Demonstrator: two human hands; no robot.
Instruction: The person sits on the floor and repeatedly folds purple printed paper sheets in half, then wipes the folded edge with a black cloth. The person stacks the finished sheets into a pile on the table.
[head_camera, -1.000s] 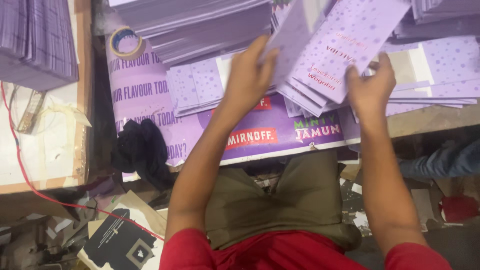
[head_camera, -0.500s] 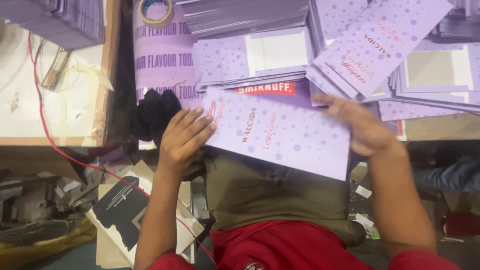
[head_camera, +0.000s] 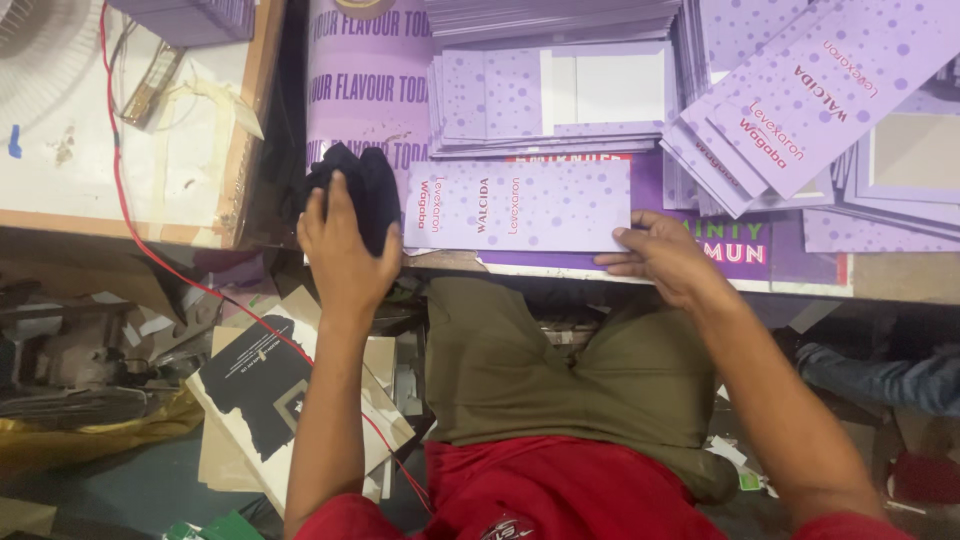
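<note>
Right hand (head_camera: 665, 258) pins the flat purple carton (head_camera: 517, 206), lengthwise left-right; left hand (head_camera: 338, 250) grips black cloth (head_camera: 362, 190).

Carton flat (head_camera: 520, 205) lilac, paler dots; cloth (head_camera: 365, 190) black; cable (head_camera: 150, 250) red.

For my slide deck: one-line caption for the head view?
Left hand on a dark cloth, right hand steadying a flat purple dotted carton.

Workbench (head_camera: 900, 278) carries purple poster (head_camera: 365, 90), flat purple cartons (head_camera: 520, 205), black cloth (head_camera: 365, 190).
</note>
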